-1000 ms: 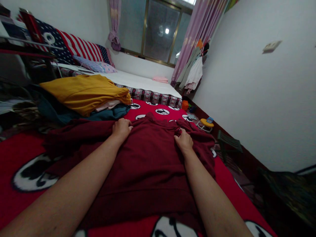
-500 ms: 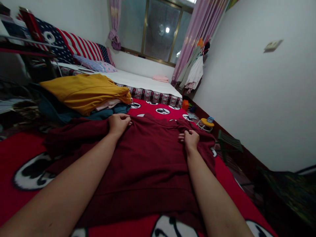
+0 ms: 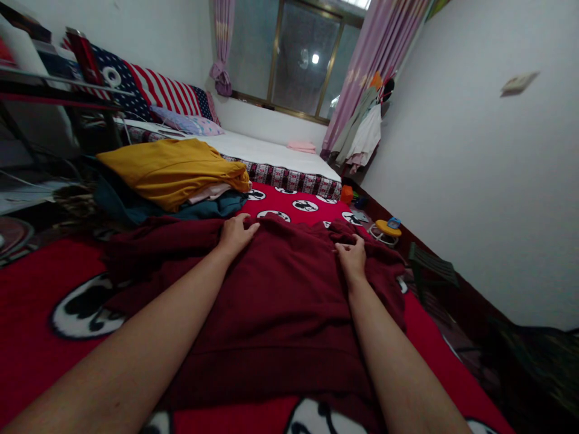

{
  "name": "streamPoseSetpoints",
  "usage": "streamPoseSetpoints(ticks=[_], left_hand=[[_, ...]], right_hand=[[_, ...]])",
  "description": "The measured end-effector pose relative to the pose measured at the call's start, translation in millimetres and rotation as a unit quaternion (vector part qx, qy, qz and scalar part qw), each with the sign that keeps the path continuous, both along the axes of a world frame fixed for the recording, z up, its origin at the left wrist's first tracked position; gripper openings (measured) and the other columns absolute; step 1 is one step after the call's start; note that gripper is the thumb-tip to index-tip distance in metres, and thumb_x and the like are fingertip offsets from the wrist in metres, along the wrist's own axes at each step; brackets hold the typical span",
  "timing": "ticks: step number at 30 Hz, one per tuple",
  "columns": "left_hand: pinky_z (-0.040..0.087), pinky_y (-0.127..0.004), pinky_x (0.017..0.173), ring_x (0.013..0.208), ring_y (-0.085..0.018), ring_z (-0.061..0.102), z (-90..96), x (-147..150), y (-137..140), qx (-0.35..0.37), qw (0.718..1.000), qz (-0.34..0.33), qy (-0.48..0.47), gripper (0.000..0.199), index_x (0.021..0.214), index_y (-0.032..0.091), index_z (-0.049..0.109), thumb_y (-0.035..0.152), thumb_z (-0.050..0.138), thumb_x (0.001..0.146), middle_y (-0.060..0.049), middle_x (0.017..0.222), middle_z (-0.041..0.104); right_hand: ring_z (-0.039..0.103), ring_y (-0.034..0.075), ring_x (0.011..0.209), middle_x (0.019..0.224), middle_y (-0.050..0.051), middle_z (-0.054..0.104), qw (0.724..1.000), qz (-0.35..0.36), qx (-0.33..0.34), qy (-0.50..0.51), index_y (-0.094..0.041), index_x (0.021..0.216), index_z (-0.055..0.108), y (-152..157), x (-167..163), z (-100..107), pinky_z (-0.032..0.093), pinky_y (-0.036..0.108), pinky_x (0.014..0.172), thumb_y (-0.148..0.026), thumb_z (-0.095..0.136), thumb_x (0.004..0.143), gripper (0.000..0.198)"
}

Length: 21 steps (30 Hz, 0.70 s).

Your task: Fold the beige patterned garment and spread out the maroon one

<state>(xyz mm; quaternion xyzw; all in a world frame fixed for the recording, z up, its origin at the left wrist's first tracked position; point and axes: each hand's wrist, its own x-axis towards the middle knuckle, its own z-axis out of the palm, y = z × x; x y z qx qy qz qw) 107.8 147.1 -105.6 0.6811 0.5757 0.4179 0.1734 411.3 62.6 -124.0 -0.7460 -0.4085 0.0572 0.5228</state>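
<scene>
A dark maroon sweater (image 3: pixel 280 301) lies spread flat on a red blanket (image 3: pixel 31 337) printed with black-and-white cartoon circles. My left hand (image 3: pixel 235 234) rests on the sweater's far left shoulder, fingers flat and slightly apart, thumb pointing toward the collar. My right hand (image 3: pixel 351 258) sits on the far right shoulder, its fingers curled and pinching a fold of the maroon fabric. Both forearms stretch over the sweater's body. The left sleeve (image 3: pixel 158 241) trails out to the left.
A pile of clothes with a mustard-yellow garment (image 3: pixel 174 169) over teal ones lies behind the sweater at left. Beyond is a white-sheeted bed (image 3: pixel 266 150) and a window. A small yellow stool (image 3: pixel 388 229) and a dark folding stool (image 3: pixel 429 271) stand by the right wall.
My left hand has opened from a curled grip and lies flatter on the shoulder. My right hand stays pinched on the fabric. The view has shifted slightly to the right.
</scene>
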Motion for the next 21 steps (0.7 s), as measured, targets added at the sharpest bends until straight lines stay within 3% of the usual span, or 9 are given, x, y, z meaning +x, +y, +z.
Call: streamPoseSetpoints(ticks=[2,4,6,9,11,13,18,21], left_hand=[[0.048,-0.035,0.098,0.113,-0.028,0.062,0.3,5.5,-2.5,0.002,0.995,0.010,0.096,0.054,0.130,0.010,0.056,0.035,0.065,0.083,-0.016,0.123,0.065],[0.046,-0.035,0.099,0.118,-0.030,0.059,1.8,9.8,-5.7,-0.014,0.989,0.014,0.148,0.064,0.136,0.008,0.050,0.036,0.066,0.082,-0.018,0.128,0.062],[0.047,-0.035,0.097,0.116,-0.030,0.060,2.9,12.0,-8.5,-0.032,0.983,0.012,0.183,0.063,0.135,0.010,0.051,0.038,0.067,0.080,-0.017,0.127,0.063],[0.049,-0.034,0.091,0.111,-0.030,0.063,2.2,12.5,-10.5,-0.038,0.976,-0.003,0.215,0.044,0.120,0.018,0.064,0.040,0.061,0.082,-0.012,0.117,0.069],[0.049,-0.033,0.087,0.106,-0.029,0.065,-0.1,12.1,-10.1,-0.030,0.974,-0.011,0.224,0.033,0.108,0.021,0.071,0.040,0.058,0.083,-0.009,0.109,0.072],[0.049,-0.032,0.084,0.102,-0.029,0.066,-3.4,11.9,-8.6,-0.015,0.977,-0.006,0.213,0.030,0.101,0.022,0.072,0.040,0.058,0.082,-0.009,0.105,0.073],[0.048,-0.031,0.086,0.095,-0.024,0.064,-10.1,12.5,-5.9,0.057,0.995,-0.007,0.087,0.023,0.098,0.016,0.069,0.026,0.061,0.079,-0.009,0.100,0.070],[0.048,-0.031,0.089,0.095,-0.022,0.062,-4.0,13.1,-7.0,0.139,0.990,0.000,0.007,0.020,0.093,0.013,0.065,0.015,0.060,0.074,-0.009,0.098,0.065]], right_hand=[[0.069,0.023,0.097,0.091,0.006,0.074,0.994,-0.010,-0.084,-0.076,-0.012,0.147,0.023,-0.2,-4.6,7.0,0.051,0.036,0.088,-0.029,0.066,0.075,0.085],[0.067,0.024,0.104,0.100,0.009,0.074,0.979,-0.021,-0.165,-0.116,-0.014,0.152,0.013,2.9,-8.1,15.7,0.049,0.036,0.090,-0.033,0.069,0.076,0.096],[0.064,0.026,0.110,0.111,0.012,0.071,0.955,-0.018,-0.239,-0.173,-0.018,0.149,0.028,8.9,-9.9,23.2,0.049,0.037,0.091,-0.039,0.068,0.079,0.084],[0.063,0.028,0.111,0.116,0.013,0.069,0.931,-0.001,-0.292,-0.221,-0.023,0.117,0.064,18.4,-10.6,28.5,0.048,0.037,0.090,-0.040,0.064,0.082,0.038],[0.065,0.029,0.108,0.109,0.013,0.070,0.930,-0.002,-0.294,-0.222,-0.021,0.099,0.070,21.8,-11.2,28.2,0.049,0.037,0.088,-0.036,0.062,0.083,0.023],[0.066,0.029,0.105,0.106,0.015,0.071,0.930,-0.010,-0.290,-0.226,-0.020,0.093,0.071,22.1,-12.5,26.0,0.049,0.037,0.087,-0.033,0.059,0.085,0.019],[0.067,0.027,0.099,0.100,0.019,0.071,0.944,-0.030,-0.237,-0.226,-0.013,0.096,0.068,15.2,-13.6,21.4,0.048,0.033,0.083,-0.025,0.049,0.087,0.023],[0.069,0.022,0.083,0.084,0.013,0.072,0.957,-0.008,-0.188,-0.219,-0.013,0.096,0.064,10.8,-9.7,26.7,0.049,0.029,0.076,-0.026,0.042,0.090,0.025]])
